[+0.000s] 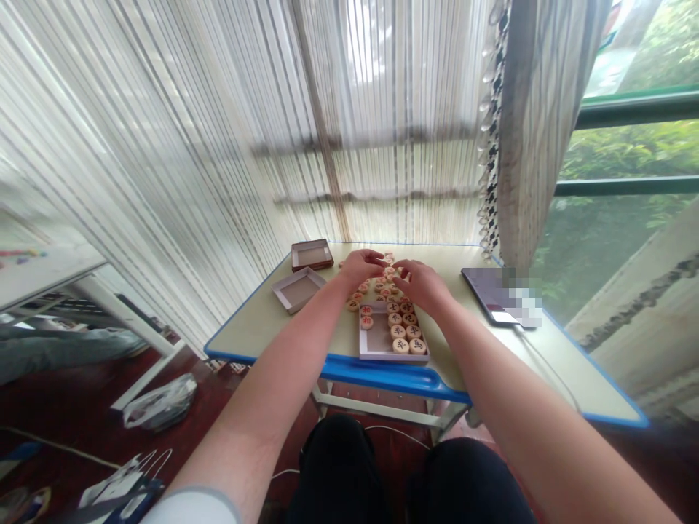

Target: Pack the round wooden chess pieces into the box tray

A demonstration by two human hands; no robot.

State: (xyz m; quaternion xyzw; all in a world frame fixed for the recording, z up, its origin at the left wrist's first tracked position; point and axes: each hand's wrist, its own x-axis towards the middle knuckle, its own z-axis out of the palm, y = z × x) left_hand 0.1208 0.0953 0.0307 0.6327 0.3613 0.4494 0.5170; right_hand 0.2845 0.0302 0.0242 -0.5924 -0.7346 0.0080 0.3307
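Note:
Round wooden Chinese chess pieces [382, 285] lie in a loose heap on the beige table [262, 320]. Several more are lined up in a shallow white tray [376, 349] near the blue front edge. My left hand [360, 266] rests over the heap's left side with its fingers curled onto the pieces. My right hand [420, 284] is over the heap's right side, fingers bent down among the pieces. What either hand grips is too small to see.
An open brown box [311, 255] and a pale box lid [298, 288] sit at the table's left. A dark tablet [491, 295] with a cable lies at the right. Striped curtains hang behind; a plastic bag [161, 402] is on the floor at left.

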